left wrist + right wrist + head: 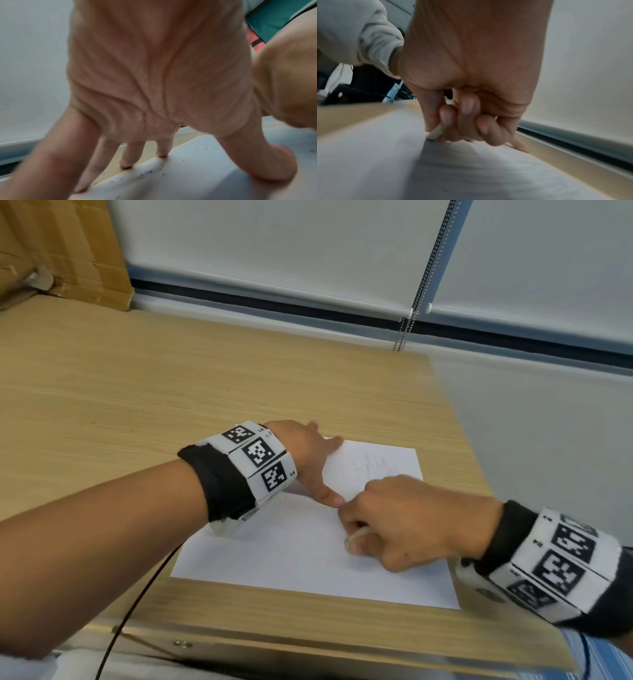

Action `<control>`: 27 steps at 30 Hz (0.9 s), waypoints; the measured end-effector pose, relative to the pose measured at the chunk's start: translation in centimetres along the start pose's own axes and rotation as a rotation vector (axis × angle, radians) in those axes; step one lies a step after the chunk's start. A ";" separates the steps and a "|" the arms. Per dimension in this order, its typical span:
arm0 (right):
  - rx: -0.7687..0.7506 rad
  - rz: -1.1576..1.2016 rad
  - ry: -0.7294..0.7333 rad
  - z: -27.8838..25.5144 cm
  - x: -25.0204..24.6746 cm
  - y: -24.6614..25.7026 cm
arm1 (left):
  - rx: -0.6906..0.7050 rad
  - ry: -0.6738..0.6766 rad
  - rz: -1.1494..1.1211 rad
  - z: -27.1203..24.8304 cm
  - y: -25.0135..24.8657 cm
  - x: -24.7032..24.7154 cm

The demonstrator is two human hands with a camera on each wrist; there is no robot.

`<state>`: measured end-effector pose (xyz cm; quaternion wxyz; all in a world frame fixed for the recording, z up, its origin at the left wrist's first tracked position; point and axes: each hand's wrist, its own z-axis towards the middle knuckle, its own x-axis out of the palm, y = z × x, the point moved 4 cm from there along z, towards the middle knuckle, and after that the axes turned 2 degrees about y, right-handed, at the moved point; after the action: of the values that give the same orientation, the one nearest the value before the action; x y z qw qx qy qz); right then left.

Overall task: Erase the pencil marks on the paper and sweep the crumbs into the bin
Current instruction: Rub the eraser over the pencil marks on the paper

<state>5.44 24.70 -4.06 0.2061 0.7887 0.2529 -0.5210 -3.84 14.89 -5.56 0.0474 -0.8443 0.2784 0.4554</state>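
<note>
Head view: the left hand point(305, 446) lies flat with fingers spread on the paper point(274, 546) on the desk point(137, 378); the right hand point(407, 522) grips an eraser point(356, 534).

Left wrist view: straight fingertips point(126, 164) press the paper's edge among crumbs point(145, 173).

Right wrist view: curled fingers pinch the eraser point(435, 133), its tip touching the paper.

The left hand point(305, 455) is spread flat, palm down, fingers point(126, 155) straight and thumb extended toward the right hand point(407, 522). The right hand is curled into a fist-like grip, knuckles up, its fingertips point(448, 117) tucked under. Both forearms are angled inward, a marker band worn on each wrist.
</note>
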 end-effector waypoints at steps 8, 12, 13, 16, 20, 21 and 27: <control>0.055 0.053 -0.003 0.3 -0.2 -1.7 | 0.003 -0.019 -0.007 0.2 0.0 0.1; -0.008 0.061 0.086 0.2 -0.1 -0.2 | 0.009 -0.031 -0.011 0.2 0.2 0.2; 0.045 0.048 0.055 0.8 -0.6 -1.3 | 0.010 -0.037 -0.015 0.3 0.3 0.3; 0.181 0.063 -0.044 1.7 -1.4 -4.2 | 0.002 -0.034 -0.009 0.4 0.3 0.3; 0.039 0.096 0.085 -0.3 0.3 -1.5 | 0.008 -0.011 -0.007 0.3 0.2 0.2; 0.016 0.103 0.121 -0.5 0.4 -1.1 | 0.009 -0.009 -0.011 0.3 0.2 0.1; 0.128 0.079 -0.051 0.7 -0.2 -3.9 | 0.008 -0.010 -0.019 0.5 0.3 0.3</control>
<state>2.44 27.32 -4.38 0.1819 0.7962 0.1827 -0.5474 -4.22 14.70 -6.02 0.0564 -0.8446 0.2716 0.4580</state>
